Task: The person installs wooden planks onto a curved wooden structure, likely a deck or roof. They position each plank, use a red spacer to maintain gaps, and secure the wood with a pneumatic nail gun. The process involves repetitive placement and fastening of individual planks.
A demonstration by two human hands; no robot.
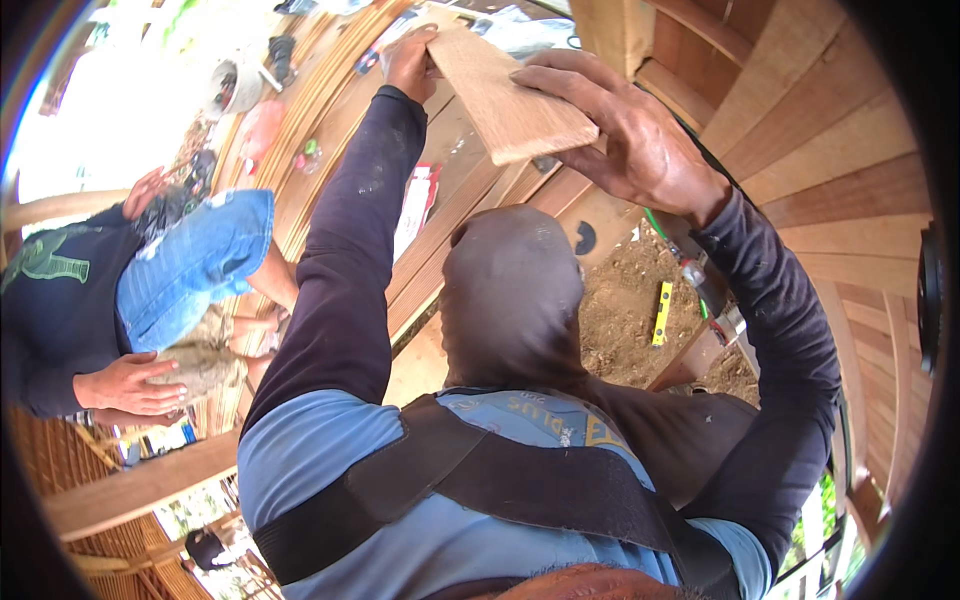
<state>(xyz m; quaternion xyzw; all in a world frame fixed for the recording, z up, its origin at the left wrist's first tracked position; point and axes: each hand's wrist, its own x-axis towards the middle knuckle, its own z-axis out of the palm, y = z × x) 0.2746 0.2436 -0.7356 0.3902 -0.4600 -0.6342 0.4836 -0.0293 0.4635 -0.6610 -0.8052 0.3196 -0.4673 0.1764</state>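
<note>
Left hand (408, 64) grips a flat wooden board (505, 95) near its far left corner; right hand (645, 135) holds the right edge, fingers over the top face. Long planks (428, 268) lie beyond the bent knee (512, 290). Yellow spirit level (662, 313) rests on brown soil (615, 290). Co-worker in blue denim (195, 260) at left; wood-slat wall (850, 185) at right.

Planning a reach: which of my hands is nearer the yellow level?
Right. Your right hand, on the board's near end, appears above the level; your left hand, farther left, holds the far end.
</note>
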